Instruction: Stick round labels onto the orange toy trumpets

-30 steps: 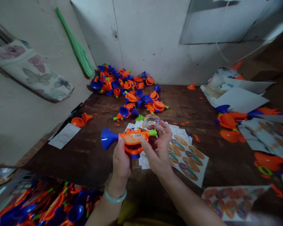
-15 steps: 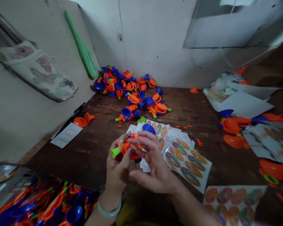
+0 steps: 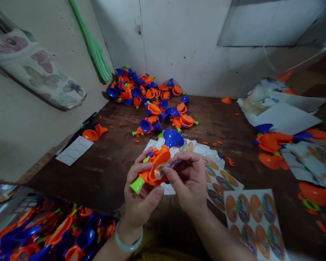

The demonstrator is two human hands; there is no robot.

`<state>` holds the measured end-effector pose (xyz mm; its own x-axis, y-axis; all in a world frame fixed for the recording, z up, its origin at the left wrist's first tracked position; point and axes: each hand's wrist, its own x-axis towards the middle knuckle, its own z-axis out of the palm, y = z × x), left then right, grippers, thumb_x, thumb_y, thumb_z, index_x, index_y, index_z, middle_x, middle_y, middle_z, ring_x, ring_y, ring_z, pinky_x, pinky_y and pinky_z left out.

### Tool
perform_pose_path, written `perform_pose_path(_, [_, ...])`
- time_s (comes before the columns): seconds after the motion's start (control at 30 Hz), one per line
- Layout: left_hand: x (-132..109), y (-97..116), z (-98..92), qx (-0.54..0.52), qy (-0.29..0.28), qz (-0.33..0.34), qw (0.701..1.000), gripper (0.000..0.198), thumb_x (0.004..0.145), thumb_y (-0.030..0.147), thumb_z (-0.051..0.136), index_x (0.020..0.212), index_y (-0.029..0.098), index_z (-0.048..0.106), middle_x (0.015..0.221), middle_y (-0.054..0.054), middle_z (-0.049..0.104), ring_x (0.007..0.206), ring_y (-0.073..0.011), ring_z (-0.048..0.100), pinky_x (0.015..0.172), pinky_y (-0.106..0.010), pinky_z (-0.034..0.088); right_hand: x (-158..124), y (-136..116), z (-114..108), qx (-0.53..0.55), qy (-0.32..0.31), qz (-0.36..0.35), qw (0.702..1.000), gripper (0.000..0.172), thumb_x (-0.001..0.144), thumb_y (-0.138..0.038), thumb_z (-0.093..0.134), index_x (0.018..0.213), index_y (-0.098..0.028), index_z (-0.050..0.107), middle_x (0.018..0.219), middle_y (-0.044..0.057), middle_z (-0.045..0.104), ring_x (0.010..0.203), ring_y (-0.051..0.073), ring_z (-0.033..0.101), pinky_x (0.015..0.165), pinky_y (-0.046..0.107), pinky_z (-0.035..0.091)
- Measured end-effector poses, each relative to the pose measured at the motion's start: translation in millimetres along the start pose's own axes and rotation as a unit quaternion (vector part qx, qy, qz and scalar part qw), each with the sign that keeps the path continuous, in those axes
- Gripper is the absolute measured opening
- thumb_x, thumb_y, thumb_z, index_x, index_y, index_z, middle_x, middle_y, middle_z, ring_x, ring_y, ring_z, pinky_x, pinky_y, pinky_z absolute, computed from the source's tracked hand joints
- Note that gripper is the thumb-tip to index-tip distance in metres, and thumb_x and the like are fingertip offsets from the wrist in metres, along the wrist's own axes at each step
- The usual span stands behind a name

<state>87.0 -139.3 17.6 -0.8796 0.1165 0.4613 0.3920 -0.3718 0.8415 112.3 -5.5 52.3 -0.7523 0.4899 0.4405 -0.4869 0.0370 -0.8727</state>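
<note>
My left hand (image 3: 141, 204) is wrapped round a plastic toy trumpet (image 3: 162, 155) with an orange body, a blue bell pointing up and away, and a lime-green mouthpiece toward me. Between the thumb and fingers of my right hand (image 3: 191, 183) is a printed sticker (image 3: 170, 165). Its near end lies against the trumpet's orange oval side, while the rest is raised. Under and beyond the hands, sticker sheets (image 3: 220, 181) with oval pictures overlap on the brown table (image 3: 103, 181). Another sticker sheet (image 3: 254, 221) lies near my right forearm.
A pile of toy trumpets (image 3: 141, 90) sits against the back wall. A crate at the lower left holds several more trumpets (image 3: 57, 232). Orange parts (image 3: 270, 143) and papers (image 3: 285, 116) lie at the right. A butterfly-print bag (image 3: 43, 72) hangs on the left wall.
The trumpet has turned so its bell and oval side show. My right hand now pinches a sticker against it. The sticker sheet at the lower right appears turned and farther left.
</note>
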Motion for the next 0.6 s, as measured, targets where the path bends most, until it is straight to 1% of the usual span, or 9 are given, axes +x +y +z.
perform_pose_path(0.07, [0,0,1.6,0.023,0.007,0.01,1.0,0.041,0.09,0.03,0.091,0.128,0.03,0.077,0.164,-0.014,0.062,0.161,-0.0407,0.05,0.124,-0.059,0.052,-2,0,1,-0.024,0.005,-0.029,0.999,0.042,0.087,-0.01,0.085,0.115,-0.031,0.062,0.106,-0.001,0.07,0.088,0.016,0.074,0.076,0.028,0.068])
perform_pose_path(0.17, [1,0,5.5,0.039,0.022,0.007,0.999,0.036,0.091,0.027,0.091,0.125,0.029,0.077,0.161,-0.014,0.065,0.159,-0.0399,0.054,0.125,-0.059,0.051,-4,2,2,-0.04,0.005,-0.053,0.998,0.043,0.088,-0.007,0.083,0.116,-0.031,0.061,0.109,-0.001,0.068,0.09,0.015,0.074,0.076,0.027,0.069])
perform_pose_path(0.33, [3,2,10.5,0.045,0.052,-0.006,0.998,0.028,0.091,0.025,0.089,0.117,0.027,0.077,0.153,-0.013,0.071,0.155,-0.0387,0.058,0.125,-0.059,0.051,-6,5,2,-0.03,0.001,-0.06,0.998,0.043,0.089,-0.006,0.081,0.117,-0.032,0.061,0.11,-0.001,0.066,0.093,0.015,0.074,0.079,0.026,0.069])
perform_pose_path(0.6, [2,3,14.3,0.056,0.059,-0.01,0.997,0.026,0.093,0.026,0.087,0.116,0.028,0.077,0.15,-0.012,0.073,0.152,-0.0385,0.061,0.126,-0.061,0.049,-6,4,2,-0.041,0.0,-0.063,0.997,0.043,0.09,-0.007,0.081,0.118,-0.032,0.059,0.11,0.0,0.067,0.094,0.016,0.073,0.078,0.028,0.069])
